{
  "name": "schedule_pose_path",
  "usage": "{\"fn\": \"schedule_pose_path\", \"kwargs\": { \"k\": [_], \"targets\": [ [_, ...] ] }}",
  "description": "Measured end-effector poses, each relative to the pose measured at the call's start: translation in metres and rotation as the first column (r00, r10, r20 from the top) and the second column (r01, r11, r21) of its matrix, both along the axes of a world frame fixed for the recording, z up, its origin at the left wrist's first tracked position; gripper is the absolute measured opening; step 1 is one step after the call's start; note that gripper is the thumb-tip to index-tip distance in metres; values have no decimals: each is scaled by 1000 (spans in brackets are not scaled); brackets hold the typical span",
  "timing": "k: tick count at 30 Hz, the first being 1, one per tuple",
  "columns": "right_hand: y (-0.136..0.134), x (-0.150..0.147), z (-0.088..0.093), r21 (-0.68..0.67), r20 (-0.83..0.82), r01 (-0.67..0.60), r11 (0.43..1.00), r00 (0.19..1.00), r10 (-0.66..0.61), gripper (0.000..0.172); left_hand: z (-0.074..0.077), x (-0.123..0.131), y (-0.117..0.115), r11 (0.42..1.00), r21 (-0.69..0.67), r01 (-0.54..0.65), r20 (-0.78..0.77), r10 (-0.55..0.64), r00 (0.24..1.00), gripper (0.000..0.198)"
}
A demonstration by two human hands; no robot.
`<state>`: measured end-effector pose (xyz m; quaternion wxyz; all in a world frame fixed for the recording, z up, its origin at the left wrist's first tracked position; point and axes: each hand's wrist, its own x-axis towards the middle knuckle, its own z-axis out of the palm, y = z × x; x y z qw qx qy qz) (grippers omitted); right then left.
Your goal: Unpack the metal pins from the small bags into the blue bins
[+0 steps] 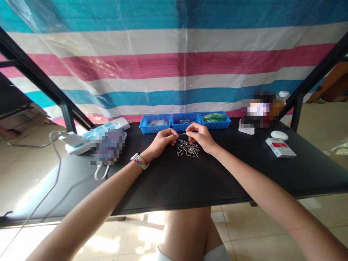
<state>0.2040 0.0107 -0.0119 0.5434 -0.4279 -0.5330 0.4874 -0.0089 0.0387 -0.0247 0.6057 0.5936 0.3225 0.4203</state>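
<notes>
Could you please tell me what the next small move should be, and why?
Probably release the thin metal piece from the left hand and let the right hand lower it into the middle blue tray: both hands pinch it, and that tray, just beyond them, holds similar-looking slender pieces.

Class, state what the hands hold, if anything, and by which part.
A slim metal piece, held near its ends: left hand at one, right hand at the other.
</notes>
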Motion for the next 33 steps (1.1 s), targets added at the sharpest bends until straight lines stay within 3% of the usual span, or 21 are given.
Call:
{"fn": "schedule_pose_path", "kwargs": {
  "k": [17,22,26,29,33],
  "targets": [
    [-4,-1,3,-10,-68,-80,997,995,79,21,-1,2,0,1000,12,2,42,-2,999,32],
    [10,7,6,90,-91,111,990,990,-103,23,2,2,0,996,-91,-17,116,28,993,30],
    [24,24,6,165,104,181,970,974,-199,35,2,2,1,992,-125,-30,139,47,989,28],
    [21,29,3,296,330,169,940,905,-267,25,2,2,1,991,-128,-41,136,58,989,26],
    [5,15,0,406,613,-49,913,755,-232,13,3,2,0,991,-128,-48,130,65,989,24]
  ]
}}
